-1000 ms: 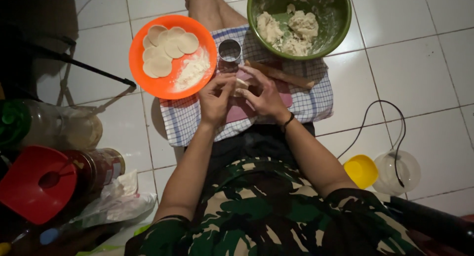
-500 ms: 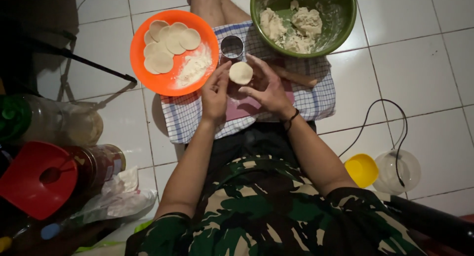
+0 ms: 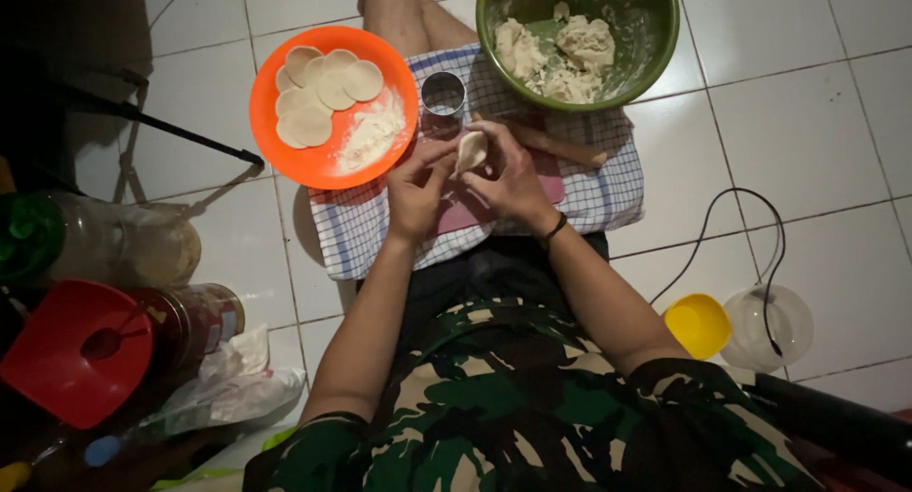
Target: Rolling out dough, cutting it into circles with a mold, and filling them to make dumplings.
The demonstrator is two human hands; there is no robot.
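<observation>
Both hands over a checked cloth point(image 3: 608, 183) spread on the lap. Left hand point(image 3: 415, 190) and right hand point(image 3: 510, 180) meet on a small pale dough piece point(image 3: 471, 151), fingertips of both pinched onto its edges; it stands on edge between them, clear of the cloth. Pink board point(image 3: 465, 212) lies under the hands, mostly covered by them.

Just beyond the fingertips: a small metal cup point(image 3: 443, 96), open end up, upright. Left of the left fingers, an orange plate point(image 3: 285, 155) with several flat dough rounds point(image 3: 321, 85) overlapping at the far side and a heap of flour point(image 3: 372, 136) nearer the hands. Beyond the right fingers, a green bowl point(image 3: 655, 46) with lumps of dough point(image 3: 570, 50); a wooden rolling pin point(image 3: 560, 148) lies between bowl and right hand, partly hidden by the knuckles.

Well to the right on the tiled floor point(image 3: 807, 122): yellow cup point(image 3: 698, 324), clear container point(image 3: 768, 326), black cable point(image 3: 722, 236). Far left, in shadow: red lid point(image 3: 76, 350), jars point(image 3: 152, 250).
</observation>
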